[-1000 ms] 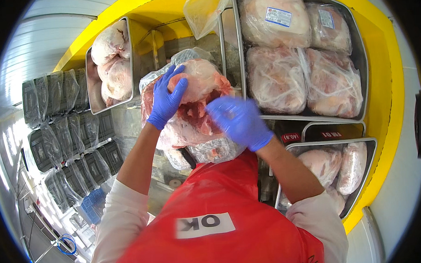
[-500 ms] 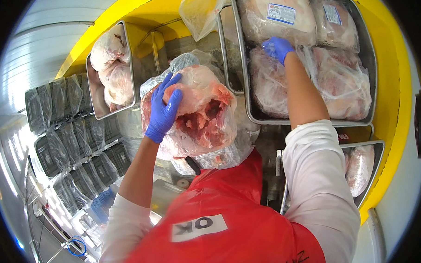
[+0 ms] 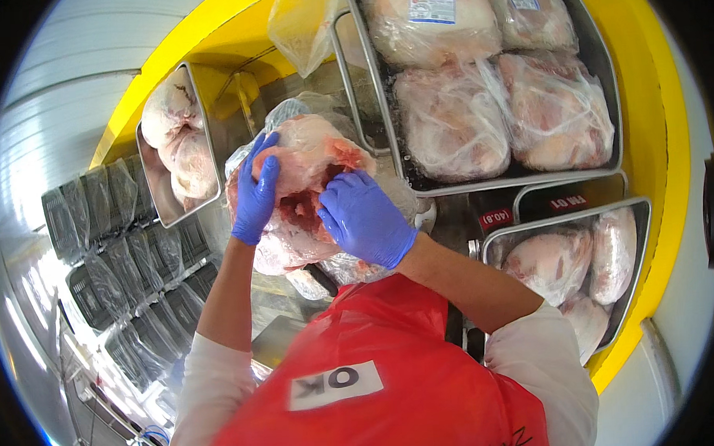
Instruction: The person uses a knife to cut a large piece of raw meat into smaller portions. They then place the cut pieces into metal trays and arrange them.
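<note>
In front of my red apron, a large raw cut of meat [image 3: 295, 241] with a pale surface and a dark red hollow rests on plastic wrap. My left hand [image 3: 255, 197], in a blue glove, lies along its left side, fingers stretched out and thumb apart. At the hollow's right edge is my gloved right hand [image 3: 365, 219], its fingers bent and pressed together on the meat. Its fingertips are partly hidden there. A dark handle-like object [image 3: 323, 279] pokes out below the meat; its kind is unclear.
A large metal tray [image 3: 515, 181] of plastic-wrapped meat stands at the upper right. Below it sits a smaller metal tray [image 3: 644, 268] with wrapped pieces. Another metal tray [image 3: 206, 122] with pale meat is at the left, near stacked dark crates [image 3: 97, 208]. Yellow edging [image 3: 660, 118] curves behind.
My right hand has left the wrapped meat in the large tray and come down to the hollow of the cut before me. My left hand stays on the cut's left side.
</note>
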`<state>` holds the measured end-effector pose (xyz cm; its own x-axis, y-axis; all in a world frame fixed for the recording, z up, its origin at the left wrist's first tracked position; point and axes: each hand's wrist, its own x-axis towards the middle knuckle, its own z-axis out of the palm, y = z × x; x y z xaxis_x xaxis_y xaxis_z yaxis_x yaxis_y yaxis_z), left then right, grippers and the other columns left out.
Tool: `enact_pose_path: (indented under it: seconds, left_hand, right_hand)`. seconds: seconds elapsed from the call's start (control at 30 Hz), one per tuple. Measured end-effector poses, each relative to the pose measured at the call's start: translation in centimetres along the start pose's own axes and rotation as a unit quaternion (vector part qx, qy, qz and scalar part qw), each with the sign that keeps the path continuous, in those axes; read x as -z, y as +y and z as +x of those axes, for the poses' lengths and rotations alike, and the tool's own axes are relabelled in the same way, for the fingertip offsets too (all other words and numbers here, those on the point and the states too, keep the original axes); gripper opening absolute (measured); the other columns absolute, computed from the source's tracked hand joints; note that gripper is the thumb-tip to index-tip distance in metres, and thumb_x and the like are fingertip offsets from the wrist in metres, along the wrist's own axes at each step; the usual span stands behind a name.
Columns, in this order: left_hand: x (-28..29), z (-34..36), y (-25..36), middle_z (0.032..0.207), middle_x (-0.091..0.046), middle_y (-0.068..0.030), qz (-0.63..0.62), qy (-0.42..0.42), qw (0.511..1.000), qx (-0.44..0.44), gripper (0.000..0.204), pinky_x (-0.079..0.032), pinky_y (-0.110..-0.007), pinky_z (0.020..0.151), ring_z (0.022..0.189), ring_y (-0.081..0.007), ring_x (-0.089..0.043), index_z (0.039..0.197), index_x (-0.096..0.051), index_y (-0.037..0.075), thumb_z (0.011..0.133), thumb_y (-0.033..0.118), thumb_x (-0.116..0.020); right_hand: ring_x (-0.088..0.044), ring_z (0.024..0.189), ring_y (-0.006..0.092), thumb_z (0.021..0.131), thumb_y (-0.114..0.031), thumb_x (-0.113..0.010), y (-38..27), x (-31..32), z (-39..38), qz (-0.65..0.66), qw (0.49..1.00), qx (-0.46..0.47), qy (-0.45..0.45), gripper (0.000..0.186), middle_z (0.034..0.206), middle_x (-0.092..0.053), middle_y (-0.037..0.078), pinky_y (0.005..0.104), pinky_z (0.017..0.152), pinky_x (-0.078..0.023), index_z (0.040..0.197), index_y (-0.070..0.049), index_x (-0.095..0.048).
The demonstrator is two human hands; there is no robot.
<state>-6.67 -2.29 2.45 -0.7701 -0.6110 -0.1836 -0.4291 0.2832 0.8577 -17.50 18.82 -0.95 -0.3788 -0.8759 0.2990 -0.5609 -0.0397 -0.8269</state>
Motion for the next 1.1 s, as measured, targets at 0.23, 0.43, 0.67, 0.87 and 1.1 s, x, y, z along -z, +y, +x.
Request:
enact_pose_path:
  seconds: [0.23, 0.43, 0.67, 0.87, 1.1]
  left_hand:
    - [0.2, -0.2, -1.5, 0.146, -0.054, -0.0140, -0.006, -0.010, 1.000, -0.004, 0.054, -0.035, -0.035, 0.116, 0.134, -0.0214, -0.049, 0.145, -0.049, -0.005, 0.105, 0.031, -0.053]
    - [0.5, -0.3, -1.6, 0.147, -0.054, -0.0135, 0.014, -0.005, 1.000, -0.006, 0.055, -0.034, -0.035, 0.116, 0.135, -0.0213, -0.048, 0.145, -0.050, -0.004, 0.105, 0.034, -0.052]
    - [0.5, -0.3, -1.2, 0.152, -0.045, -0.0138, -0.011, -0.060, 0.997, 0.048, 0.076, -0.030, -0.037, 0.119, 0.138, -0.0235, -0.043, 0.151, -0.039, -0.005, 0.104, 0.055, -0.045]
    - [1.0, -0.3, -2.2, 0.154, -0.044, -0.0131, -0.005, -0.041, 0.998, 0.052, 0.074, -0.030, -0.038, 0.119, 0.141, -0.0232, -0.041, 0.151, -0.039, -0.005, 0.105, 0.053, -0.046]
    - [1.4, -0.4, -2.6, 0.155, -0.044, -0.0119, 0.013, -0.040, 0.998, 0.050, 0.077, -0.030, -0.037, 0.119, 0.141, -0.0230, -0.041, 0.150, -0.040, -0.005, 0.104, 0.056, -0.045]
  right_hand:
    - [-0.057, 0.110, 0.0380, 0.090, -0.011, -0.065, -0.2, -0.9, -1.6, 0.056, 0.993, -0.038, 0.096, 0.019, 0.107, -0.062, 0.019, 0.0488, 0.100, -0.044, 0.105, 0.000, -0.066]
    - [-0.068, 0.098, 0.0306, 0.092, -0.009, -0.066, 2.6, -1.2, -4.2, 0.282, 0.900, -0.199, 0.265, 0.018, 0.102, -0.069, 0.017, 0.0411, 0.089, -0.053, 0.108, -0.002, -0.069]
    - [-0.069, 0.087, 0.0378, 0.085, -0.027, -0.074, 12.3, -4.5, -2.0, 0.217, 0.921, -0.315, 0.080, 0.029, 0.095, -0.071, 0.023, 0.0425, 0.080, -0.054, 0.101, -0.002, -0.072]
    - [-0.069, 0.083, 0.0384, 0.084, -0.027, -0.073, 14.3, -5.2, -1.8, 0.295, 0.880, -0.371, 0.035, 0.029, 0.089, -0.071, 0.022, 0.0429, 0.077, -0.055, 0.098, -0.002, -0.073]
    - [-0.070, 0.077, 0.0211, 0.090, -0.018, -0.069, 15.8, -5.5, -1.7, 0.519, 0.688, -0.501, 0.076, 0.022, 0.081, -0.072, 0.011, 0.0355, 0.072, -0.056, 0.099, 0.001, -0.073]
